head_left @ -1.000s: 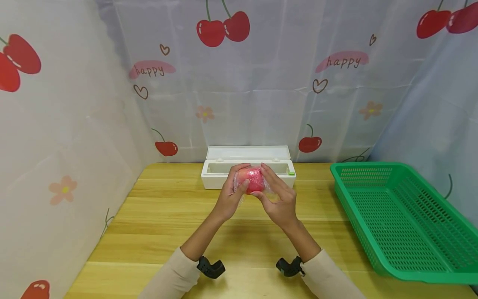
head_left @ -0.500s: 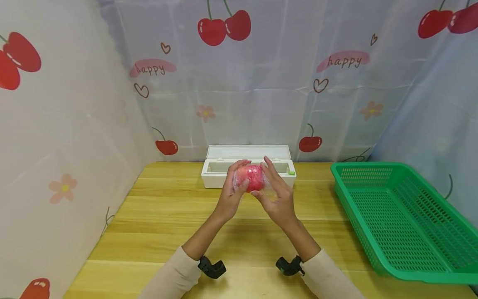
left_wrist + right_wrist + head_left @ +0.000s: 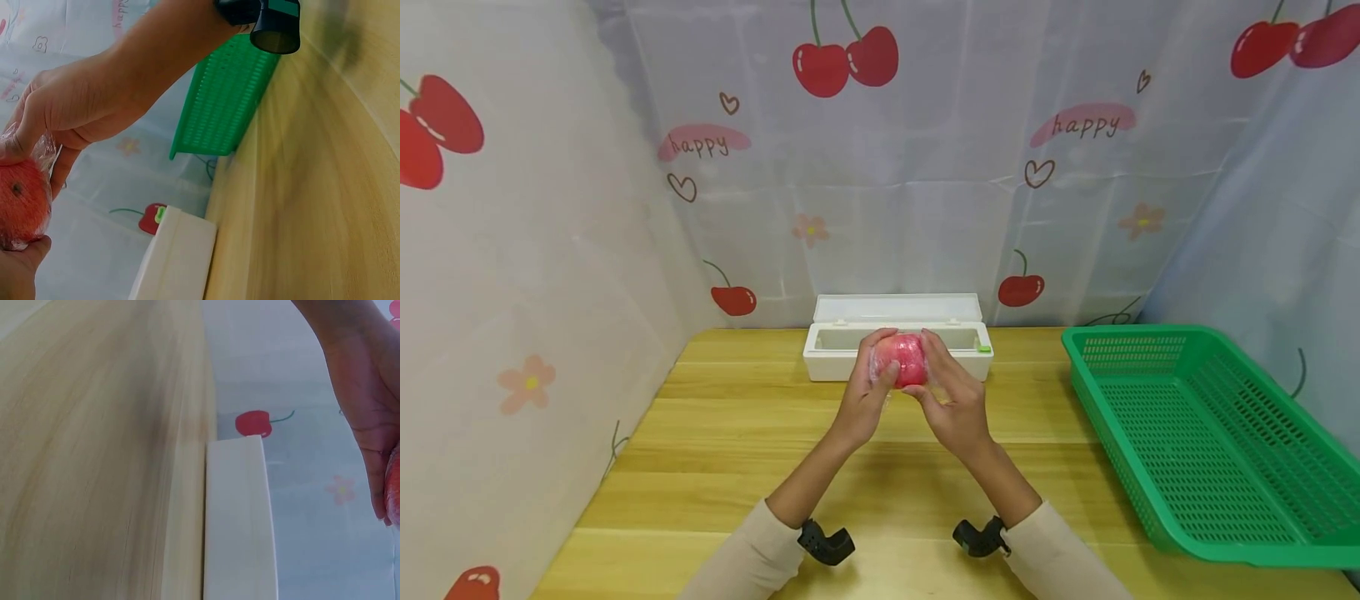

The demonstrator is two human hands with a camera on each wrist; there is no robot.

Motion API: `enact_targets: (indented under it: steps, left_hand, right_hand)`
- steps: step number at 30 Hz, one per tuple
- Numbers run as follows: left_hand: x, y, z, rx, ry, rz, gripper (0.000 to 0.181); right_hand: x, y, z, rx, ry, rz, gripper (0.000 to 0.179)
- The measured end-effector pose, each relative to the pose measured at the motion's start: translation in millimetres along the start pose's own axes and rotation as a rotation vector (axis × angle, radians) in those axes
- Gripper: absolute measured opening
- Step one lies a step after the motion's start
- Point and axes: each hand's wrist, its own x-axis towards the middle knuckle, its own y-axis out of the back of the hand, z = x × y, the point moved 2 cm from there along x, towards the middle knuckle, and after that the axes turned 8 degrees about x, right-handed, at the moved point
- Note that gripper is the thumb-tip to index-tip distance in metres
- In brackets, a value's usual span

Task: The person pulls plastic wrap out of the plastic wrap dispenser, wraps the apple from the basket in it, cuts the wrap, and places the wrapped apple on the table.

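Observation:
A red apple [image 3: 909, 358] wrapped in clear cling film [image 3: 45, 150] is held up between both hands, above the table. My left hand [image 3: 861, 402] grips its left side, thumb across the front and fingers behind. On the other side my right hand [image 3: 958, 407] curls round the apple, its thumb at the lower edge and its fingers along the top right. The left wrist view shows the right thumb pressing the film onto the apple, near a dark stem hollow. Loose film bunches at the sides. Only a sliver of apple shows in the right wrist view.
Behind the hands a white cling film box [image 3: 842, 367] stands with its lid up and a green tab [image 3: 985, 349] at its right end. A green plastic basket [image 3: 1150, 475] sits at the right of the wooden table [image 3: 715, 467]. Cherry-printed curtains [image 3: 917, 208] enclose the table.
My right fingers lift a little off the wrapped apple half a second ago, and now lie against it again. The left hand keeps its grip. The view shifts slightly.

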Motion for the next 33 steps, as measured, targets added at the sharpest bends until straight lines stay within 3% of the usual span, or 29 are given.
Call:
enact_targets:
  steps: [4, 9, 13, 18, 23, 33]
  left_hand:
    - [-0.3, -1.2, -0.7, 0.019, 0.002, 0.006, 0.044]
    - [2.3, 0.1, -17.5, 0.032, 0.015, 0.012, 0.045]
    - [3.3, 2.8, -26.8, -0.026, 0.034, 0.028, 0.044]
    - [2.9, 4.8, -27.1, -0.086, 0.015, 0.035, 0.046]
    - [1.7, 3.5, -27.4, -0.023, -0.031, 0.013, 0.055]
    - [1.0, -1.3, -29.4, 0.063, -0.048, -0.018, 0.060]
  right_hand:
    - [0.1, 0, 0, -0.025, 0.023, 0.006, 0.062]
    - [1.8, 1, 0, -0.060, 0.000, 0.010, 0.067]
    - [3.2, 3, -1, -0.041, -0.050, -0.004, 0.076]
    - [2.8, 2, -2, -0.033, -0.066, -0.029, 0.083]
    - [-0.9, 1, -3, -0.066, -0.055, -0.006, 0.066]
    - [-0.9, -2, -3, -0.052, -0.012, 0.038, 0.059]
